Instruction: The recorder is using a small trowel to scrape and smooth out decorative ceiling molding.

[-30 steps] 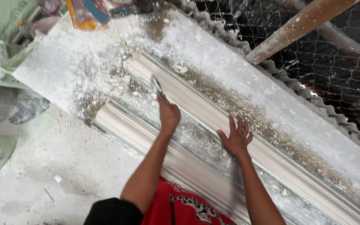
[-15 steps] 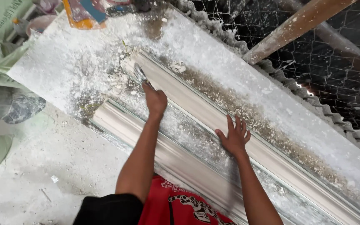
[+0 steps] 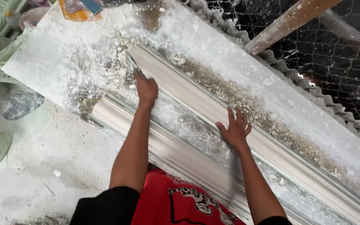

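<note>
Near your left fingertips, the scraper (image 3: 131, 63) meets the far moulding's (image 3: 213, 111) end; your left hand (image 3: 146, 88) grips it closed, your right hand (image 3: 234, 130) lies spread flat alongside. You seem mid-scrape; steady pressure comes next.

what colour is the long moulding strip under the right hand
Pale cream-white, dusted with white plaster powder; the head view shows the moulding strip clearly beneath the right hand.
</note>
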